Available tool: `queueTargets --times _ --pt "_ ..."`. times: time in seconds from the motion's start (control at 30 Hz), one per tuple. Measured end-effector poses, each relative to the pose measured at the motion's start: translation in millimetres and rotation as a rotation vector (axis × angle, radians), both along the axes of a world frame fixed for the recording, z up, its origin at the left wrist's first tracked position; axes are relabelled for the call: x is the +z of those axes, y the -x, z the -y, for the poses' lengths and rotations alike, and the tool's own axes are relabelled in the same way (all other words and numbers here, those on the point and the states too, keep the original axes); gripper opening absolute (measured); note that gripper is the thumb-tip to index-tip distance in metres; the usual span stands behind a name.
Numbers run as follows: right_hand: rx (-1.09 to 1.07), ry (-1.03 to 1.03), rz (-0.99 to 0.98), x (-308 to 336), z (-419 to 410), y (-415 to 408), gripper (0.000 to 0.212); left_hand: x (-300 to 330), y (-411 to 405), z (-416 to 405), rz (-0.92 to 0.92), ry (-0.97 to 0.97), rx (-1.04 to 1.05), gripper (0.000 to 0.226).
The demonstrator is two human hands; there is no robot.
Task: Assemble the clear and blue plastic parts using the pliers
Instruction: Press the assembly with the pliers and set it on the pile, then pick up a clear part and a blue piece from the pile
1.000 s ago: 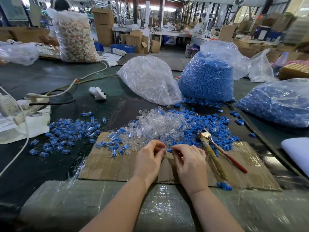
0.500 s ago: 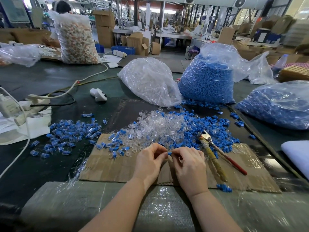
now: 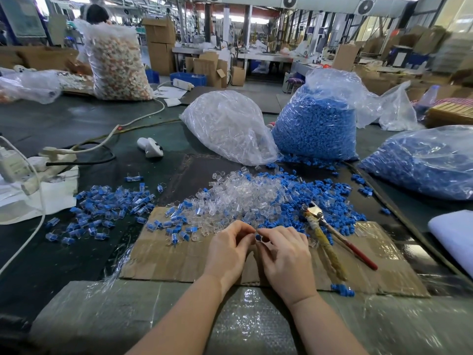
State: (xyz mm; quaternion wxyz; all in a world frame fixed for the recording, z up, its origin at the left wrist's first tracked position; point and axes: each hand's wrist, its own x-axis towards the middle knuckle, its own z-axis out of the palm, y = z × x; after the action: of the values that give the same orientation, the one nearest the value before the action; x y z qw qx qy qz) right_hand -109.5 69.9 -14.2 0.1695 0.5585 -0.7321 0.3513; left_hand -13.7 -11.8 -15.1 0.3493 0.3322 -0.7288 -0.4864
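Readable text: none can be made out anywhere in the view.
Boxes [image 3: 159,34]: no print can be read on the cardboard.
Bags [image 3: 317,124]: no labels are seen on the plastic.
Pliers [image 3: 323,234]: no brand is legible on the wrapped handles.
Poster [image 3: 23,19]: its content is too blurred to be read.

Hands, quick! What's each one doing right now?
Left hand: fingers curled, pinching a small part at the fingertips, mostly hidden.
Right hand: fingers curled, pinching a small blue part.
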Motion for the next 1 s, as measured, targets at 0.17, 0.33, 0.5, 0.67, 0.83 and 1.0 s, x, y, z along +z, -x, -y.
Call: queueTargets --times 0.17,0.33,0.5,0.67,0.83,1.0 --pt "0.002 -0.002 -0.007 1 0 1 0.015 0 0 0 0.005 -0.001 0.005 0.023" --pt "0.014 -0.019 0.003 0 0 3 0.015 0 0 -1 0.009 0.026 0.010 0.021" --pt "0.008 -0.042 0.001 3 -1 1 0.019 -1 2 1 0.013 0.036 0.030 0.024" --pt "-0.195 -0.011 0.011 10 -7 12 0.029 -2 1 0 0.012 -0.005 0.031 0.022" --pt "-0.672 -0.513 0.159 27 -24 49 0.059 3 0 -1 0.036 0.018 0.014 0.023" --pt "-0.673 -0.802 0.343 30 -31 75 0.061 4 -1 -3 0.044 0.019 0.009 0.021"
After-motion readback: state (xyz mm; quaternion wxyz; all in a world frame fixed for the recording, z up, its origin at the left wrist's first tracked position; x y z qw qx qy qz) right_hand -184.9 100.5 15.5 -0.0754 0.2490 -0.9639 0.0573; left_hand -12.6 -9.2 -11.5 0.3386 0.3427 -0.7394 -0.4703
